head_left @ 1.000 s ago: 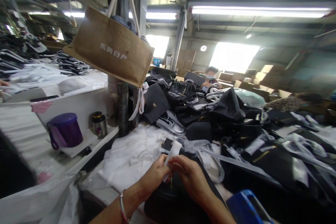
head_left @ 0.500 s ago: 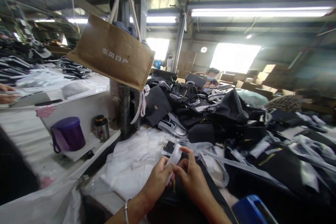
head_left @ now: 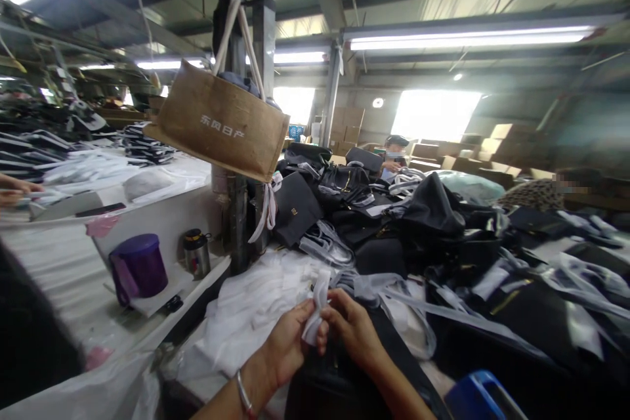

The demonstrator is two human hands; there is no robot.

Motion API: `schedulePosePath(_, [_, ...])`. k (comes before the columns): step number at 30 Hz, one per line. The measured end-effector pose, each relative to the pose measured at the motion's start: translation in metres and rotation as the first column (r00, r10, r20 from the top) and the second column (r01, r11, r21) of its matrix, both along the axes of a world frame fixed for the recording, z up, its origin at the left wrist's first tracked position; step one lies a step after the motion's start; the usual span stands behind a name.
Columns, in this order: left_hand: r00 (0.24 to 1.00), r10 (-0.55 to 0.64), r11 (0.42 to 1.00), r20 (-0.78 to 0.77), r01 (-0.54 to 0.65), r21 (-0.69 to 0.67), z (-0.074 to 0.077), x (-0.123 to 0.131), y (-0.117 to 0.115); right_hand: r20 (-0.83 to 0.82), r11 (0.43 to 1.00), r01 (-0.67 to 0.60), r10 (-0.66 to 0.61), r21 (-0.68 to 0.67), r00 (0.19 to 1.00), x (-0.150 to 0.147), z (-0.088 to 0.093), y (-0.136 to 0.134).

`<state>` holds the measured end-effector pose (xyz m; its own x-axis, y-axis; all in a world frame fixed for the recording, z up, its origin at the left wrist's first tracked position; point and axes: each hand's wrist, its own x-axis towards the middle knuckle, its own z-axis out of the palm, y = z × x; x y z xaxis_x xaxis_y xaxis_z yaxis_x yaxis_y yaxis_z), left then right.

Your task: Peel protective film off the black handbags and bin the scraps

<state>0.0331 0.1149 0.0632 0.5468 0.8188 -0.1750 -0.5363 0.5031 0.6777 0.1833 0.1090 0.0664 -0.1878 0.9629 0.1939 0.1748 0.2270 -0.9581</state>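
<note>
Both hands work close together over a black bag (head_left: 322,390), low in the view. Left hand (head_left: 288,344) pinches a white strip (head_left: 321,292) between thumb and fingers; right hand (head_left: 354,328) has bent fingers against the strip's right edge, though whether it grips or merely touches, cannot tell. Strip stands roughly upright above the bag, its upper end free and lightly curled. Judged by that curl: thin, light, soft, perhaps a little slippery, easily creased rather than fragile. Best hold is likely a light fingertip pinch at the edges, one hand low and the other higher, since a single low grip would leave the top flopping. Bag looks heavier and pliant, better steadied by its body. Left of the hands, a heap of white sheets (head_left: 268,289); beyond, clear-wrapped handles (head_left: 327,243); blue object (head_left: 472,394) lower right, function unclear.
</note>
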Motion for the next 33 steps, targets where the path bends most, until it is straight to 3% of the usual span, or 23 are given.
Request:
schedulePosePath(8, [0.999, -0.020, 1.000, -0.040, 0.021, 0.005, -0.002, 0.001, 0.000, 0.043, 1.000, -0.014, 0.014, -0.008, 0.999, 0.011, -0.003, -0.001])
schedulePosePath(15, [0.996, -0.006, 0.997, -0.092, 0.013, 0.074, 0.001, 0.002, -0.004, -0.115, 0.986, -0.082, 0.066, -0.145, 0.991, 0.009, 0.000, -0.008])
schedulePosePath(20, [0.993, 0.019, 0.990, -0.113, -0.003, 0.140, 0.005, 0.001, -0.010, -0.086, 0.979, -0.116, 0.102, -0.170, 0.991, 0.003, 0.004, -0.004])
schedulePosePath(25, [0.995, 0.013, 0.992, -0.095, -0.001, 0.130, 0.001, 0.000, -0.009, -0.127, 0.983, -0.144, 0.130, -0.113, 0.983, 0.007, 0.005, -0.001])
schedulePosePath(33, [0.997, -0.080, 0.994, 0.007, 0.080, 0.076, -0.004, -0.003, -0.001, -0.113, 0.981, -0.096, 0.078, -0.169, 0.991, 0.008, 0.002, -0.002])
